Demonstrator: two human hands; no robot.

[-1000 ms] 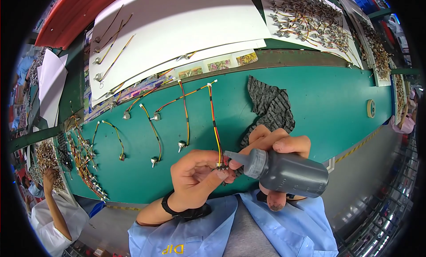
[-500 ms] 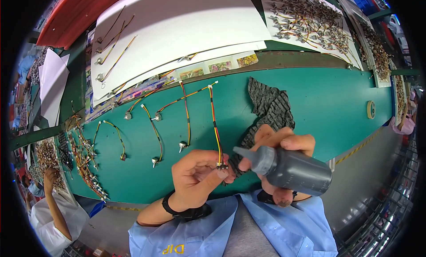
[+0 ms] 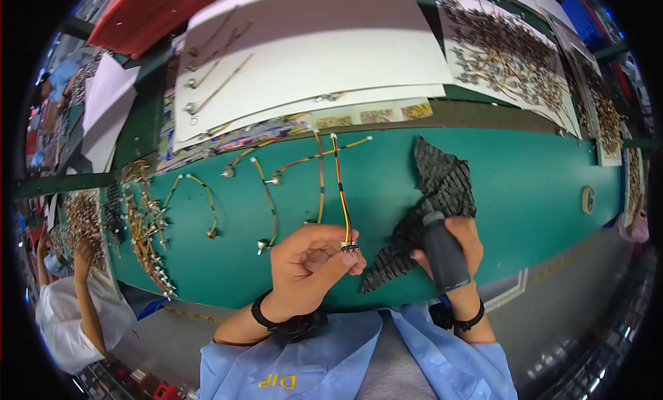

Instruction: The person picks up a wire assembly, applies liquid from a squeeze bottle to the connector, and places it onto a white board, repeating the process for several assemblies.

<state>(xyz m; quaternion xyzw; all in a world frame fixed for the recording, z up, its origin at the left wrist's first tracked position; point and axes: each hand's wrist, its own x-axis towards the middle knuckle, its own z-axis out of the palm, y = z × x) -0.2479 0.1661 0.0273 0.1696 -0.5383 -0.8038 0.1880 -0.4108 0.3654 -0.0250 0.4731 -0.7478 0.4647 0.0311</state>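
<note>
Between the thumb and fingers of my left hand [image 3: 301, 270] is a small potentiometer [image 3: 349, 247]. Its red, yellow and black wires stretch away from me over the green bench, ending in a white plug. My right hand [image 3: 469, 246] is wrapped round a dark grey squeeze bottle [image 3: 446, 256], its base toward me and its cap end away. The bottle is over the near part of a crumpled dark grey cloth [image 3: 445, 179]; whether its tip touches the cloth cannot be made out. Left of my left hand lies another wired potentiometer [image 3: 263, 245].
More wired potentiometers lie across the green bench [image 3: 532, 200], with a tangled bundle [image 3: 148, 244] at its left. White sheets [image 3: 311, 48] hold a few pieces, and a heaped board [image 3: 507, 54] stands far right. A tape roll [image 3: 588, 200] sits right; a co-worker's arm [image 3: 88, 300] shows left.
My right hand has moved the bottle right, away from the potentiometer, and turned it so its cap end faces the cloth. My left hand keeps its hold. The view has shifted slightly.
</note>
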